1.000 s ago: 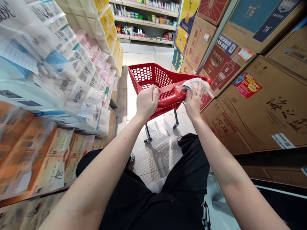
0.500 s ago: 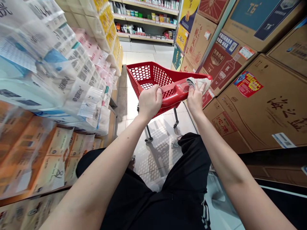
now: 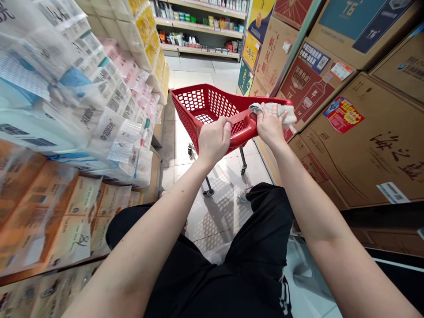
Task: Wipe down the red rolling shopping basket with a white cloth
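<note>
A cloth (image 3: 289,115) is held on a red handle (image 3: 241,133).
The handle is gripped by the closed left hand (image 3: 214,139); the cloth is clasped against its right end by the right hand (image 3: 270,126). The cart (image 3: 206,100) is flanked by packs (image 3: 99,88) and boxes (image 3: 359,152).

Bright light comes from beyond the red cart (image 3: 215,101), washing the pale floor (image 3: 190,77) past it nearly white and throwing a lattice shadow (image 3: 212,216) on its near side. Its handle (image 3: 243,132) carries a soft sheen. Left of the cart, wrapped packs (image 3: 82,101) smear with blur; right of it, cartons (image 3: 357,150) look sharper. Nearer than it, 2 forearms (image 3: 159,225) show wide-angle stretch.
</note>
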Demonstrator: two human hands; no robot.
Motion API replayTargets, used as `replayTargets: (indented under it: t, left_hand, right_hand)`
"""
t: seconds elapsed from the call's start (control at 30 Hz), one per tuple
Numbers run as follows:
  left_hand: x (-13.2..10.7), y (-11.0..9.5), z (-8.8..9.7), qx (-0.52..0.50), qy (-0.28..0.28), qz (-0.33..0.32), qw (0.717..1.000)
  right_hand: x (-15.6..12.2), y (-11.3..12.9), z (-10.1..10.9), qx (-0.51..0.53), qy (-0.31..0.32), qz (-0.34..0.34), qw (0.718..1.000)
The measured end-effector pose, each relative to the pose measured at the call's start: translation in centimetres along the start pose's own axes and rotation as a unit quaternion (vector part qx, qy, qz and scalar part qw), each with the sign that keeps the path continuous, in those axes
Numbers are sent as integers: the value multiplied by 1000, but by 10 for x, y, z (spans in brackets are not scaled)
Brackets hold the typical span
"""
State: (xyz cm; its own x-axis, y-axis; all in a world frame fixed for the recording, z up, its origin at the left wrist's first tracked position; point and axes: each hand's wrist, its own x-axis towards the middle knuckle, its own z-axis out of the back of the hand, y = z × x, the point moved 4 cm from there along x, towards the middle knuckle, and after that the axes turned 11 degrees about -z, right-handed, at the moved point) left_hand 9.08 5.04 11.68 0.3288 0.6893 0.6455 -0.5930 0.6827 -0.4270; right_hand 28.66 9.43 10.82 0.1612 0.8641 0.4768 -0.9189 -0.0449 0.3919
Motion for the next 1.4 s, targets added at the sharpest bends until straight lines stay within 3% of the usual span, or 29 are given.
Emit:
replayTargets:
  t: [0.1, 0.33, 0.6, 0.8, 0.9, 1.07, 1.17, 1.4]
  left_hand:
    - [0, -4, -3, -2, -10, 3, 1000]
    - [-5, 2, 2, -35, -15, 22, 999]
    - [-11, -2, 3, -87, 6, -6, 996]
    - [-22, -9, 8, -111, 35, -29, 993]
    - [-25, 5, 10, -122, 44, -32, 991]
    - [-24, 53, 6, -74, 60, -34, 995]
    - [-23, 71, 2, -30, 73, -42, 996]
    - [-20, 67, -2, 53, 97, -58, 992]
  right_hand:
    - [-3, 6, 4, -9, 19, -8, 1000]
    - [-28, 33, 16, -13, 55, 68, 996]
    - [9, 22, 8, -43, 56, 76, 995]
    - [9, 23, 10, -30, 46, 83, 995]
    - [5, 22, 15, -28, 49, 84, 995]
    - [4, 18, 18, -18, 74, 97, 992]
    - [3, 14, 20, -9, 77, 96, 992]
    - [-21, 16, 29, 36, 10, 58, 998]
